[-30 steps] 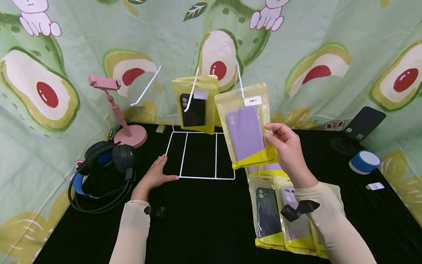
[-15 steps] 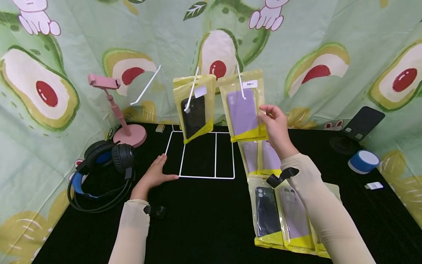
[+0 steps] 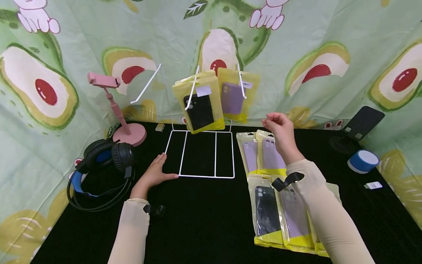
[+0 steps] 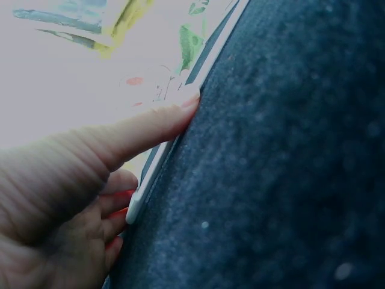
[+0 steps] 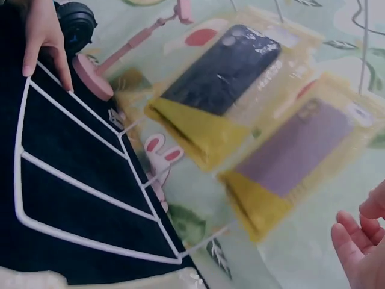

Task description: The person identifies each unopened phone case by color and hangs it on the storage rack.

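Note:
My left hand (image 3: pixel 155 171) rests at the front left corner of a white wire rack (image 3: pixel 207 176), thumb on the front bar and fingers along the left bar. The left wrist view shows the thumb laid on that bar. On the rack's right hook hangs a yellow bag with a purple phone case (image 3: pixel 232 98). Beside it, several bags hang on the middle hook, a black phone case (image 3: pixel 199 112) in front. The left hook (image 3: pixel 146 84) carries nothing. My right hand (image 3: pixel 281 134) is in the air right of the purple case, fingers loosely bent, holding nothing.
Several bagged phone cases (image 3: pixel 267 209) lie on the black table at the right, partly under my right forearm. Headphones (image 3: pixel 108 157) and a pink phone stand (image 3: pixel 130 135) are at the left. A blue-and-white round object (image 3: pixel 363 162) and a dark stand (image 3: pixel 362 119) are at the right.
My right hand has hung the bagged purple case on the right hook, let it go and drawn back rightward. The hanging bags have swung. My left hand has stayed on the rack.

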`<state>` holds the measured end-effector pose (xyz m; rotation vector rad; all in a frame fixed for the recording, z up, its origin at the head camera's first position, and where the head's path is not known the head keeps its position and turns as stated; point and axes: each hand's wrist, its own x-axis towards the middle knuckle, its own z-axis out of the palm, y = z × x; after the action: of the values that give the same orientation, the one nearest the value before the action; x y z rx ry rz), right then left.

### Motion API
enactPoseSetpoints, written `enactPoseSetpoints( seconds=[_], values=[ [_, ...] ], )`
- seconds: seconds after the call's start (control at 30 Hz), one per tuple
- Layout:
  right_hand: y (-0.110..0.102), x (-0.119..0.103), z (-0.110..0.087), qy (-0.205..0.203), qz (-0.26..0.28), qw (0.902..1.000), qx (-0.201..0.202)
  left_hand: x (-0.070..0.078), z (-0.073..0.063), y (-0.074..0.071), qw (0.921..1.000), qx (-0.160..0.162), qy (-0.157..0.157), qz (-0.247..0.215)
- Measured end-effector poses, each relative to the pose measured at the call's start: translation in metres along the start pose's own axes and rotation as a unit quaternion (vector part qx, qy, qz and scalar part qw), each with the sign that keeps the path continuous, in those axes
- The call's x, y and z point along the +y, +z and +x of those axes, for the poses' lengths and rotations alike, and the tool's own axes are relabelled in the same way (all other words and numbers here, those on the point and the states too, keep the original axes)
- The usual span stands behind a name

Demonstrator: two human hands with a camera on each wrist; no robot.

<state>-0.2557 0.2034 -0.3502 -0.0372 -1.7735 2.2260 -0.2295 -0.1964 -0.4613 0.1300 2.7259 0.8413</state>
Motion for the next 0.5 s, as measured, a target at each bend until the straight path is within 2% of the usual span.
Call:
enactPoseSetpoints(
  seconds=[0.17,0.3,0.4,0.5],
  values=[
    [-0.030,0.008,-0.018,0.050,-0.003,0.9987,0.000,0.000,0.000,-0.002,1.0000,-0.004,0.001,0.000],
    [-0.057,0.014,-0.032,0.099,-0.073,0.9924,-0.008,0.002,-0.001,-0.001,1.0000,-0.005,-0.001,-0.003],
    [-0.076,0.017,-0.038,0.130,-0.149,0.9800,-0.026,0.001,-0.001,-0.001,1.0000,-0.003,0.000,-0.005],
    [-0.091,0.020,-0.040,0.150,-0.232,0.9602,-0.042,0.000,-0.001,0.000,1.0000,0.002,0.004,-0.006]
  ],
)
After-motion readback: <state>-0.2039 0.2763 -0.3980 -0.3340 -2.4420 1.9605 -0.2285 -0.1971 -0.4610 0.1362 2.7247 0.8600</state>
